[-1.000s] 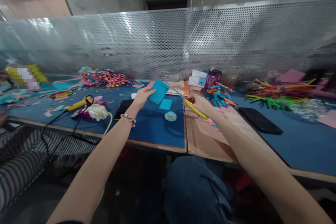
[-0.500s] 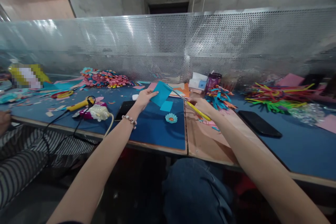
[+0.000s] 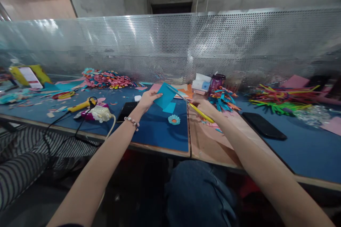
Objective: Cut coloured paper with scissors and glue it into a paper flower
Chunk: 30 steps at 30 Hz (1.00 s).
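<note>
My left hand point(image 3: 148, 100) pinches a blue sheet of craft paper point(image 3: 164, 95) by its left edge, above the table. In my right hand point(image 3: 203, 106) is a pair of scissors point(image 3: 200, 113) with yellow handles, its blades pointing left and lying at the sheet's upper right edge. Another small blue piece point(image 3: 169, 107) shows just under the sheet; whether it is joined to it I cannot tell. A light-blue paper flower point(image 3: 174, 120) with an orange centre rests on the blue table top below the sheet.
Left of my arm lie a dark phone point(image 3: 126, 111), a yellow-handled corded tool point(image 3: 80, 105) and paper scraps. Piled cut paper point(image 3: 106, 78) stands behind. To the right are a black phone point(image 3: 263, 125), colourful stems point(image 3: 285, 95) and a purple cup point(image 3: 217, 83). A perforated metal screen point(image 3: 160, 49) borders the back.
The blue sheet and my left hand have shifted very slightly to the right. The scissors stay at the sheet's edge. At the far left, the other person's hand has left the view.
</note>
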Motion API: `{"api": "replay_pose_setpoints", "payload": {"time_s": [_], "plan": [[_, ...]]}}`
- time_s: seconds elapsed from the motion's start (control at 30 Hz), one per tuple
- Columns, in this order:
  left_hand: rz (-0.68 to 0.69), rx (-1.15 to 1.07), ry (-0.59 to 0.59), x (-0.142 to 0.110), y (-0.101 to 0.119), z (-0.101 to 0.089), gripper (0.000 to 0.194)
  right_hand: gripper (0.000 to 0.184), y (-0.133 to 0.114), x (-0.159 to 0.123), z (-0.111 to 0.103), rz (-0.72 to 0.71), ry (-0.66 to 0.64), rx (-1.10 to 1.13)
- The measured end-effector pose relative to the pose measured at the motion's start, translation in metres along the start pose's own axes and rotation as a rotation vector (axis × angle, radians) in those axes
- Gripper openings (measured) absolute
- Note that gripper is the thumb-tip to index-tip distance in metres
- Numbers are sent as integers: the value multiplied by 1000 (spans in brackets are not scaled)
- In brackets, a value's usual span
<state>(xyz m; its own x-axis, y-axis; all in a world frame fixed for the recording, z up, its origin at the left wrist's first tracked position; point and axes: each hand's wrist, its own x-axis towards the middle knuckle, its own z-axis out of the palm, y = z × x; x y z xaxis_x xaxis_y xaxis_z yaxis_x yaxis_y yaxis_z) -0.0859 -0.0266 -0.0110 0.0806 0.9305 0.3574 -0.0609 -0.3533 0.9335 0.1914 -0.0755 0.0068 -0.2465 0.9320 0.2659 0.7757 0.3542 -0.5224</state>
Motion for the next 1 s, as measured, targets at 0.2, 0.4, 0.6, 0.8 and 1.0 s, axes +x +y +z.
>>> {"api": "replay_pose_setpoints", "payload": {"time_s": [0.2,0.4,0.6,0.8,1.0], "plan": [[12,9,-9,0,0,0,39,34,-3,-1,-3,12,0,-11],[12,10,-4,-2,1,1,39,34,-2,0,-2,4,3,-10],[4,19,-4,-1,-1,1,38,34,-1,0,-1,6,-4,-22],[22,18,-33,1,-4,0,36,35,-4,-2,-3,-1,-2,-37],[-4,16,-8,1,-3,1,38,32,-6,-2,-5,-11,-7,-36]]}}
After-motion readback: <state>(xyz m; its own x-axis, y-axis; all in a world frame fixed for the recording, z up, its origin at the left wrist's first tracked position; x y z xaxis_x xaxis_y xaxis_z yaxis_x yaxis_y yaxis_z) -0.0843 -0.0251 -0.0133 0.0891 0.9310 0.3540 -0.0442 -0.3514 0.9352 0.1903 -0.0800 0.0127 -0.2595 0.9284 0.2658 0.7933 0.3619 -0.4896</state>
